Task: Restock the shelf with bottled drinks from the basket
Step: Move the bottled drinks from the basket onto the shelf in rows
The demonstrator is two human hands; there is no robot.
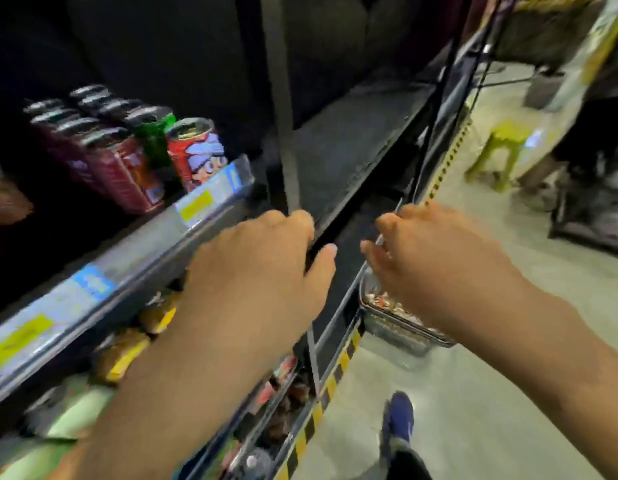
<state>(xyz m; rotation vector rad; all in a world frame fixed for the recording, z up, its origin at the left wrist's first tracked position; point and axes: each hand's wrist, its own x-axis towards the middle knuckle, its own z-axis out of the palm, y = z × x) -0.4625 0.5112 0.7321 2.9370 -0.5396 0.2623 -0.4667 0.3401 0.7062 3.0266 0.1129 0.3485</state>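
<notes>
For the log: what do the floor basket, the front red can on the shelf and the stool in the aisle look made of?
Basket: bare metal wire, grey and slightly shiny; thin rods form an open grid. Red can: thin metal, probably aluminium; silvery rimmed top, glossy printed wall. Stool: likely moulded plastic, uniform yellow-green, though blur leaves that open.

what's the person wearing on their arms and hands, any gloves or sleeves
No gloves: the left hand and right hand are both bare, and no ring shows on the fingers in view. The left forearm and right forearm are bare too, with no sleeve, watch or band up to the frame edge. Lower down, a blue shoe and a dark trouser leg show.
</notes>
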